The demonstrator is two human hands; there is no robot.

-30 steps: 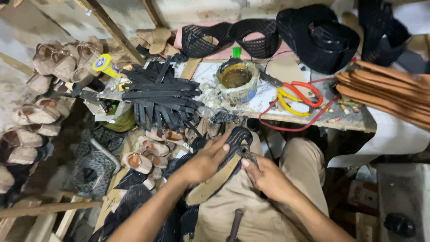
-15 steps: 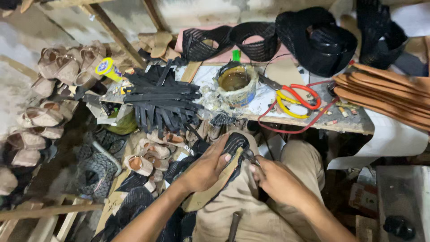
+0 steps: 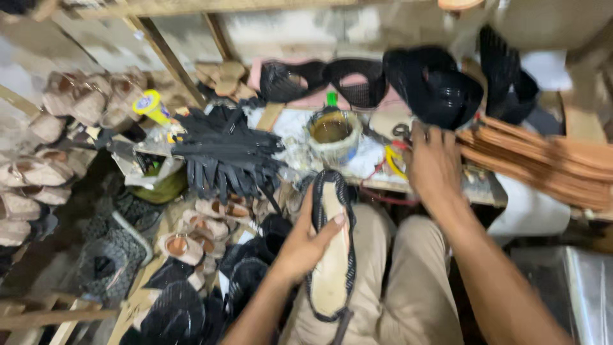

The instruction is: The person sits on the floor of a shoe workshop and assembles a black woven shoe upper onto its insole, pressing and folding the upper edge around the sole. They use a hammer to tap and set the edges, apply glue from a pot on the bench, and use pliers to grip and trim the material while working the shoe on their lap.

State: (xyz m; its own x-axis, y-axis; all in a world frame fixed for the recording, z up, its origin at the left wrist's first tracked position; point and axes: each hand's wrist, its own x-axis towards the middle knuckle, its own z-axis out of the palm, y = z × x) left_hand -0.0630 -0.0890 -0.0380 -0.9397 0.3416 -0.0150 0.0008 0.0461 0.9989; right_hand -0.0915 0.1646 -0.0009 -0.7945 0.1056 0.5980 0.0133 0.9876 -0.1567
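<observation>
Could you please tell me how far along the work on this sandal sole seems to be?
Looks done: the tan sandal sole already carries black woven edging around its rim. In hand: the left hand grips that sole over the lap, while the right hand reaches over the scissors on the workbench. Seemingly left: no strap shows on the sole yet, and black strips lie piled nearby.

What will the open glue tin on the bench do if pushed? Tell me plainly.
The glue tin looks squat and wide, so it probably slides rather than tips. It stands open with brownish liquid inside, so a hard shove could slop it. Crowded neighbours likely block it.
</observation>
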